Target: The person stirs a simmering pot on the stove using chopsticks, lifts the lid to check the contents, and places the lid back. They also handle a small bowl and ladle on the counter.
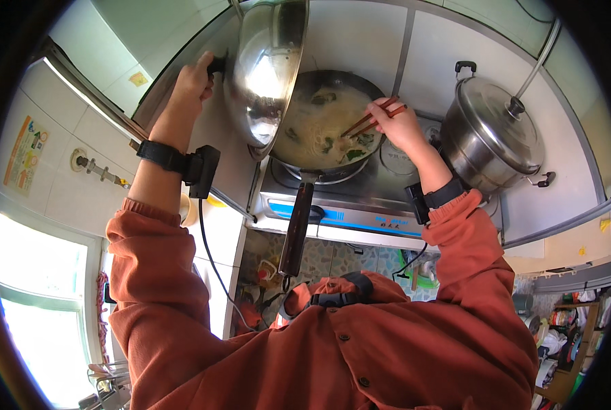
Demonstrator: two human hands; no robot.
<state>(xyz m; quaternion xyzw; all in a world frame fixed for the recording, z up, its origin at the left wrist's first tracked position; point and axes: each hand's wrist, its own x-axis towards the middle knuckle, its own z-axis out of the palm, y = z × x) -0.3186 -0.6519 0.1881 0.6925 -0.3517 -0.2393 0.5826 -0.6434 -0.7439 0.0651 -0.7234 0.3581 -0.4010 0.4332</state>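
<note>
My left hand (195,82) grips the black knob of a domed metal lid (262,77), which is tilted on its side at the left edge of a wok (338,78). Inside the wok is a cloudy broth (310,123) with noodles and dark green leaves. In my right hand (395,123) is a pair of reddish-brown wooden chopsticks (369,119), their tips down in the broth beside the leaves. The wok's long dark handle (297,230) points towards my body. Whether the lid touches the wok's rim, I cannot tell.
The wok sits on the left burner of a metal gas stove (346,189). On the right stands a tall lidded steel pot (484,138) with side handles. Metal-framed panels (359,36) enclose the stove's back and sides. A cable (210,256) hangs from my left wrist strap.
</note>
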